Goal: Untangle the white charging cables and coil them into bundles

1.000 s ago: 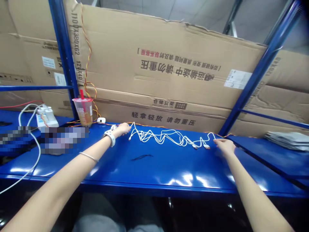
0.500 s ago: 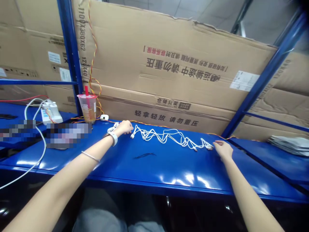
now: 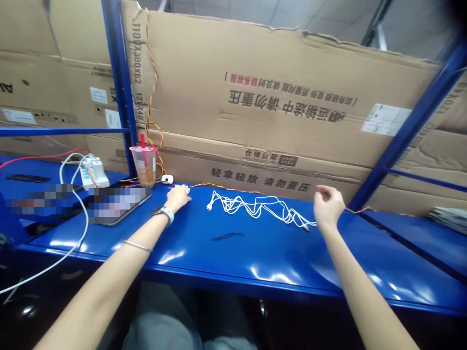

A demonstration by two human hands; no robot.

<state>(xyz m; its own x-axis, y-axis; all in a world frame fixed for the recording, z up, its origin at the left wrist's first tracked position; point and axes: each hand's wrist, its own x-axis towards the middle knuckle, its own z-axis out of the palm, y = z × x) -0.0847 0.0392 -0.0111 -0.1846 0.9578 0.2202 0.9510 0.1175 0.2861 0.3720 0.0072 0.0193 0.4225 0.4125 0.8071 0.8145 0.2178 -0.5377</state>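
Note:
A tangle of white cables (image 3: 257, 207) lies on the blue shelf (image 3: 255, 253) between my hands. My left hand (image 3: 177, 197), with a watch on the wrist, rests on the shelf to the left of the cables' end. Its fingers curl down over a small white piece (image 3: 188, 189) that I cannot make out. My right hand (image 3: 327, 206) hovers just right of the cables' other end, lifted off the shelf. Its fingers are loosely spread and hold nothing.
A drink cup with a red straw (image 3: 145, 165) stands at the back left by a blue post (image 3: 120, 82). Beside it lie a flat device (image 3: 116, 206) and a white power strip (image 3: 93, 172). Large cardboard boxes (image 3: 273, 97) line the back. A black scrap (image 3: 228, 236) lies mid-shelf.
My left hand has let go of the cables' left end and moved left. My right hand has lifted off the shelf at the right end. The view has shifted slightly.

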